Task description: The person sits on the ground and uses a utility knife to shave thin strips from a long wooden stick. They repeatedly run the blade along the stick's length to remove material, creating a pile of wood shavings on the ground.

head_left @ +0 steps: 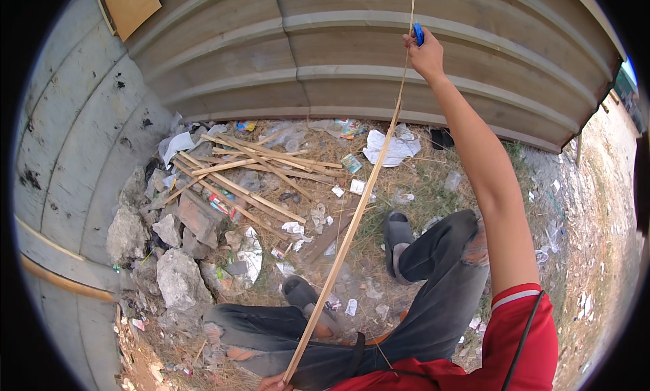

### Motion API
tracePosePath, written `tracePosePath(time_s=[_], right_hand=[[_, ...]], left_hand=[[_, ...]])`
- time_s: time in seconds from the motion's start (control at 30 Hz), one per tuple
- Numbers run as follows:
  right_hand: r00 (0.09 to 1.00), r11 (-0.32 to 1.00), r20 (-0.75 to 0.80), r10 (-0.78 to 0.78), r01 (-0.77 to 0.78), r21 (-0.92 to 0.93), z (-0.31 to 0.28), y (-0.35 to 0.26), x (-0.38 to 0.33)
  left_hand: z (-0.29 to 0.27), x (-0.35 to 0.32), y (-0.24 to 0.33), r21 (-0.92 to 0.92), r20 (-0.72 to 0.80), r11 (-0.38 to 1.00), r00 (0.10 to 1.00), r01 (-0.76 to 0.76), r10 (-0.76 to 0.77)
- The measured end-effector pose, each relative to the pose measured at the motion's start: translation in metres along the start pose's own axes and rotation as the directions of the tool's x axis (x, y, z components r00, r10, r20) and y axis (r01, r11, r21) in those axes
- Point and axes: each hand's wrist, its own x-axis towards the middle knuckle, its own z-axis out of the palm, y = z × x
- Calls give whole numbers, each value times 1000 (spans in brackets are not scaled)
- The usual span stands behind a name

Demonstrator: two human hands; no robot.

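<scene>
A long, pale wooden strip slants from my lap up toward the metal wall. My left hand, cut off by the lower edge, is closed around its lower end. Farther up, the strip narrows to a thin sliver that runs past my right hand. That arm is stretched out and its fingers are closed on a small blue tool; its blade or working end does not show. The fingertips are right at the sliver, but whether they pinch it I cannot tell.
Several wooden strips lie in a loose pile beyond my feet. Broken rocks are heaped at left. Crumpled paper and litter cover the dry grass. Corrugated metal stands ahead, a grey panel wall at left. My legs are bent.
</scene>
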Motion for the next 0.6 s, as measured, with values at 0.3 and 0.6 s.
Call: tracePosePath(time_s=[0.3,0.6], right_hand=[[977,1000,-215,12,-6,31,-25,-9,59],[898,966,439,-8,121,-230,13,-100,-39]], left_hand=[[-65,-6,-76,-209,107,978,994,22,1],[-24,20,-40,-460,340,880,892,-119,298]])
